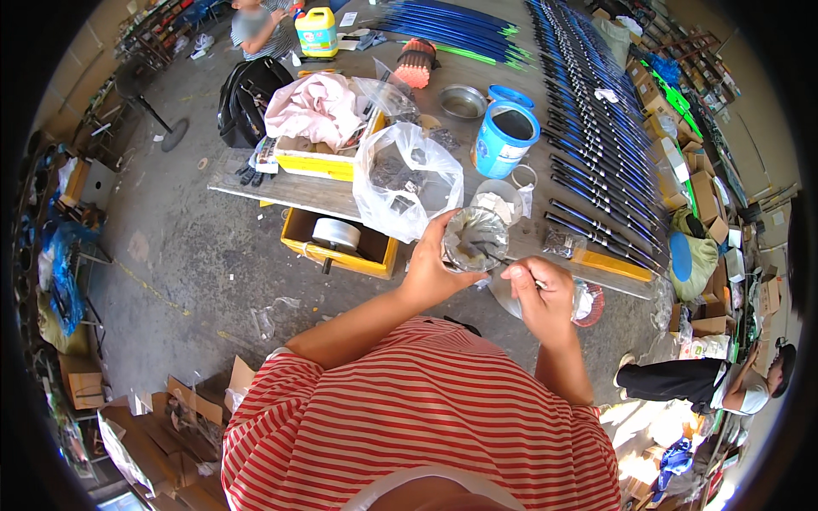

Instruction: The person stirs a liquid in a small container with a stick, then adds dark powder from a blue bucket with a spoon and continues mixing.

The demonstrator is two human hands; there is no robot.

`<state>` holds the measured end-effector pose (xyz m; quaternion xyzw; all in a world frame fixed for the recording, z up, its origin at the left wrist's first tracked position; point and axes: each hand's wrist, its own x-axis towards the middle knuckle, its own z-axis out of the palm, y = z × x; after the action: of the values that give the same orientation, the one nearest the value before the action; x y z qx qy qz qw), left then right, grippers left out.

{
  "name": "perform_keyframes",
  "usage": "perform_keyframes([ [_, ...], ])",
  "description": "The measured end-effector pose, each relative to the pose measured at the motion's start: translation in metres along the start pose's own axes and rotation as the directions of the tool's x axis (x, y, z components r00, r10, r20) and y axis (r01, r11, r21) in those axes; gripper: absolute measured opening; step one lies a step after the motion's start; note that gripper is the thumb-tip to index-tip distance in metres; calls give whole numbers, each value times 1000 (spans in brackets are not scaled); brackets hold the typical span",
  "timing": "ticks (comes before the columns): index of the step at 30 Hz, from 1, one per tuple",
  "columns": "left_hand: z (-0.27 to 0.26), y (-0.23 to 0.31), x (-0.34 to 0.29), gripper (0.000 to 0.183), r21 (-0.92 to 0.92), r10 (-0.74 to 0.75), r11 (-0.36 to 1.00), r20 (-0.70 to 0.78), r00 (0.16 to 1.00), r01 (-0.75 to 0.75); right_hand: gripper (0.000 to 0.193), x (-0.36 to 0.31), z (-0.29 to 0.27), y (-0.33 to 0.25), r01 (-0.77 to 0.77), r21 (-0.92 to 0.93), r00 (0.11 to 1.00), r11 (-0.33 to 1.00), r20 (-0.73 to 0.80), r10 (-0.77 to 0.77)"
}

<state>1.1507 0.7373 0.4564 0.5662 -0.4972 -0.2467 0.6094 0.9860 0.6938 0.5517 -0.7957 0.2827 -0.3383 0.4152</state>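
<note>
My left hand (431, 271) is wrapped round a see-through cup (475, 232) with a crumpled film-like lining and pale contents, held above the near table edge. My right hand (543, 296) is closed on a thin dark stick (492, 254), whose far end dips into the cup. The exact kind of stick is too small to tell. Just beyond the cup is a small round tub (496, 192) with white material. Left of it, an open plastic bag (371, 189) with dark bits inside hangs over the table edge. A blue can (503, 146) stands beyond.
Rows of blue-black rods (601, 162) cover the table's right side. A yellow box with pink cloth (317, 111), a metal bowl (463, 102) and a yellow jug (317, 32) stand farther back. Below the table is a yellow crate (383, 258). Another person (690, 381) is at the right.
</note>
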Motion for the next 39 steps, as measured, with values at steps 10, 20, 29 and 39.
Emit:
perform_keyframes([
  [10, 49, 9, -11, 94, 129, -12, 992, 48, 999, 6, 21, -21, -49, 25, 33, -7, 995, 999, 96, -32],
  [20, 65, 18, -13, 91, 185, -13, 983, 3, 1000, 12, 32, -30, -79, 32, -68, -20, 993, 998, 96, 69],
  [29, 64, 23, -11, 91, 190, -10, 982, 27, 1000, 5, 29, -34, -78, 37, 140, -20, 985, 990, 108, -137],
  [39, 59, 31, -8, 86, 257, 189, 946, 53, 981, -196, 26, -37, -81, 29, 218, -128, 975, 967, -3, -220],
])
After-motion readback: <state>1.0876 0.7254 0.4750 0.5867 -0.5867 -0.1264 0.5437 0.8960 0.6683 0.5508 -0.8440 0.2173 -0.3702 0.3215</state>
